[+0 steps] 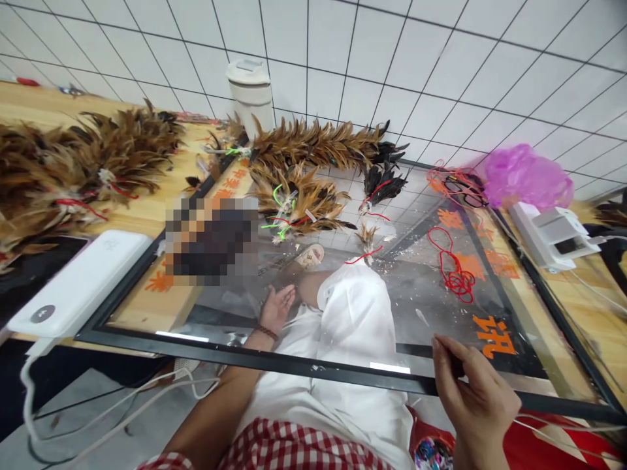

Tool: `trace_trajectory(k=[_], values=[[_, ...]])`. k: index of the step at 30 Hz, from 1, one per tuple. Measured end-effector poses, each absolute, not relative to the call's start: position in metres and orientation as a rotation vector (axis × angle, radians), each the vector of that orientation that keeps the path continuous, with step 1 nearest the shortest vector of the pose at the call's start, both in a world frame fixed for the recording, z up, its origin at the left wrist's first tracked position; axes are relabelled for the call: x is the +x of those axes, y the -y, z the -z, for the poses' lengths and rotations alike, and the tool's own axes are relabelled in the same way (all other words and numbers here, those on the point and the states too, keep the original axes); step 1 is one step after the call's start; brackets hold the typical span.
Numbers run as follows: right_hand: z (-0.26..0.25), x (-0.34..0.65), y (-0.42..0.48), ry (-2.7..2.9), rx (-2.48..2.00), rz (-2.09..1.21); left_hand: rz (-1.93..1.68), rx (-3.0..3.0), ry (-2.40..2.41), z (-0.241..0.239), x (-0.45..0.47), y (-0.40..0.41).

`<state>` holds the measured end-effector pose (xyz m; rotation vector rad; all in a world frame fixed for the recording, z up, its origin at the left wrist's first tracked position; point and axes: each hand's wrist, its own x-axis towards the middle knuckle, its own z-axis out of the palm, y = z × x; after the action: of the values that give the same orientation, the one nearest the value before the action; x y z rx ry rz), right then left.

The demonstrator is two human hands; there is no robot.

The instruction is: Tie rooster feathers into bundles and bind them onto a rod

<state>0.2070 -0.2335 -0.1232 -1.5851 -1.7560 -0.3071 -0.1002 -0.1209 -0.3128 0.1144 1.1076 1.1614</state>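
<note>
Under the glass panel (337, 313), my left hand (278, 308) shows through, palm up with its fingers apart and nothing in it. Over the panel's near right edge is my right hand (473, 388), thumb and forefinger pinched and the other fingers curled; whatever they may hold is too small to make out. A tangled red cord (458, 277) lies on the glass beyond that hand. Farther off are a small feather tuft with red string (367, 245), a dark feather bunch (385, 186) and brown feather bunches with green ties (298, 202).
A long feather strip (318, 145) runs along the back, beside a white tumbler (251, 94). Feather piles (122, 150) and a white power bank (81, 281) lie left. Glasses (467, 189), a pink plastic bag (529, 176) and a white charger (553, 235) sit right.
</note>
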Motion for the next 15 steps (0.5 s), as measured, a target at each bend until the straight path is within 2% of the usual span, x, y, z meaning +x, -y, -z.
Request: trace_trajectory(k=[6,15], values=[[0.126,0.206,0.233,1.756,-1.588,0.289,-1.175,0.114,-1.091,0.298,-0.109,0.13],[0.131,0.209,0.237,1.704,-1.485,0.424,-0.865,0.224,-1.146,0.34,-0.072,0.046]])
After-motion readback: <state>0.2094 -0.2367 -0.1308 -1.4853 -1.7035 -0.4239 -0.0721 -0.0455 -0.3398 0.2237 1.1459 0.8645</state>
